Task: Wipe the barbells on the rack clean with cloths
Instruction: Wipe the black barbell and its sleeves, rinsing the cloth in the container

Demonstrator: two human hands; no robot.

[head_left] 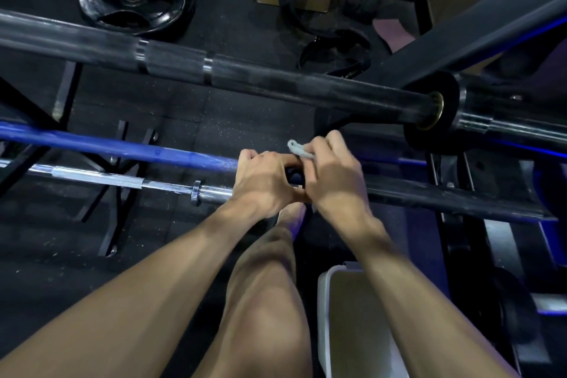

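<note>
1. The black bar (276, 83) is the landmark: a thick, dull shaft running from the left edge down to the right, with two bright rings left of its middle and a brass-lined collar (431, 110) at its right end.
2. Below the black bar on the left, the blue bar (116, 144) runs almost level, glossy, with pale specks near its right end, where it passes under the hands.
3. Just below the blue bar lies the chrome bar (122, 179), thinner, with a knurled patch and a small collar.
4. The left hand (265, 181), below the black bar's middle, curls its fingers round the bar at the blue bar's right end.
5. The right hand (331, 172) touches the left one and pinches a small pale cloth (299, 149) between curled fingers, just above that bar.
6. Open floor shows between the black bar and the blue bar.
7. Far below the black bar's right end, a white bin (346, 316) stands beside the knee.
</note>
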